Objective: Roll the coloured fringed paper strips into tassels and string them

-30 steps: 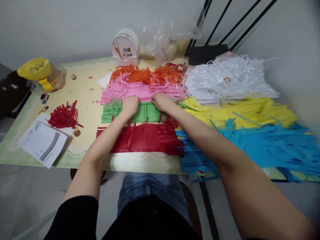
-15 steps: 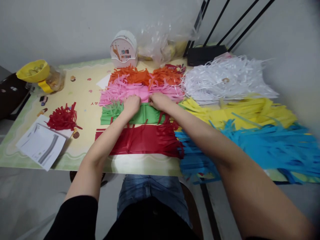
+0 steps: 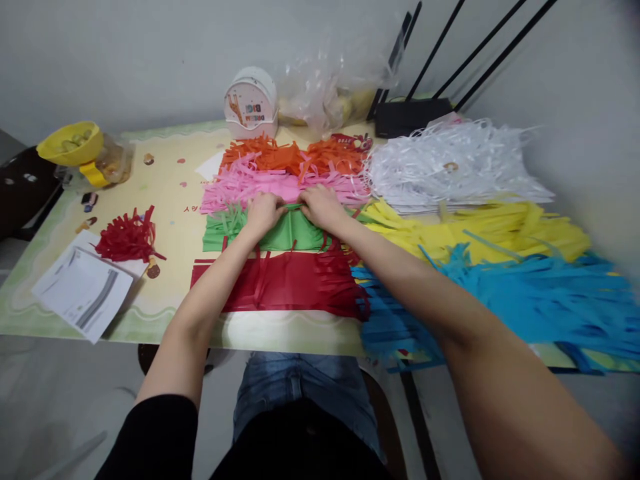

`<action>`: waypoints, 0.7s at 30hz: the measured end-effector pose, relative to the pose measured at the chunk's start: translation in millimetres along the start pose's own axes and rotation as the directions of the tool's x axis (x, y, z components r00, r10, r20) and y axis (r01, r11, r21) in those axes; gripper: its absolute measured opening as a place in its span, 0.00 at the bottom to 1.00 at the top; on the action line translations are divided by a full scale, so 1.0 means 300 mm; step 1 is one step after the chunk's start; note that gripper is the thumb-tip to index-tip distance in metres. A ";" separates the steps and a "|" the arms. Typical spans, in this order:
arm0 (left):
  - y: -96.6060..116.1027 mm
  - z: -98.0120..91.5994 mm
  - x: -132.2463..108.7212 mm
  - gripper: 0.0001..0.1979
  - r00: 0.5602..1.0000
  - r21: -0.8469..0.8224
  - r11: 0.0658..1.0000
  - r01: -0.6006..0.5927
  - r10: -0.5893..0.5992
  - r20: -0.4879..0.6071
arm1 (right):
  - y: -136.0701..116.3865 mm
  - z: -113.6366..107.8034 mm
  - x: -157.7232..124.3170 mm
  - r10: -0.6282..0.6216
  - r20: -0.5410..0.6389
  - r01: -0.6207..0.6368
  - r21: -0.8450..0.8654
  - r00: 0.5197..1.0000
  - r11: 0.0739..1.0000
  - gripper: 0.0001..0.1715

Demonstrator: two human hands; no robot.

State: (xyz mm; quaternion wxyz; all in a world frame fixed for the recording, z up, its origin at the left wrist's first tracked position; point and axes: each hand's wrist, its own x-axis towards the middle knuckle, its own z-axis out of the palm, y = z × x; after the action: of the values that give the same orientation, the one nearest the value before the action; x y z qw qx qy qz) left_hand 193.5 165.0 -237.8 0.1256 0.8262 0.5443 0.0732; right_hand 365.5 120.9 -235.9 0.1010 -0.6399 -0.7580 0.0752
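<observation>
- Pinching the far edge of a green fringed paper sheet (image 3: 291, 235) with left hand (image 3: 265, 212) and right hand (image 3: 321, 205), close together on either side of a lengthwise middle crease; apparently grasping green paper on both sides, with fingertips too tucked in to show fully.
- Lying flat under both wrists on the patterned tablecloth (image 3: 167, 183): just short of a pink fringed sheet (image 3: 283, 185) at 12 o'clock, with a red fringed sheet (image 3: 293, 281) at 6.
- Ranged around the green: orange fringe (image 3: 280, 158) farther off at 12, white fringed pile (image 3: 450, 170) at 2, yellow fringe (image 3: 480, 230) at 3, blue fringe (image 3: 540, 297) at 4.
- Set well apart at 9 o'clock: red tassel bunch (image 3: 127, 239), near printed paper (image 3: 83, 290) at 8.
- Judged to be starting a fold or roll, with only a narrow lip raised.
- Calling, most likely, for an even pinch and a level turn, without crumpling the paper or catching pink strips.
</observation>
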 end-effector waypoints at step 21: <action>0.245 -0.603 -0.127 0.19 0.878 0.251 0.968 0.007 0.114 -0.464 | -0.276 0.062 -0.075 -0.208 0.215 0.222 -0.045 0.954 0.974 0.28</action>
State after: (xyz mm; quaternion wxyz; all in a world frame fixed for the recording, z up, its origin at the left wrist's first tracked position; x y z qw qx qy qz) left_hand 196.4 125.6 -43.0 -0.1166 0.8069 0.5401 0.2091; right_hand 285.5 84.9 -235.0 0.0064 -0.5452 -0.8317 0.1044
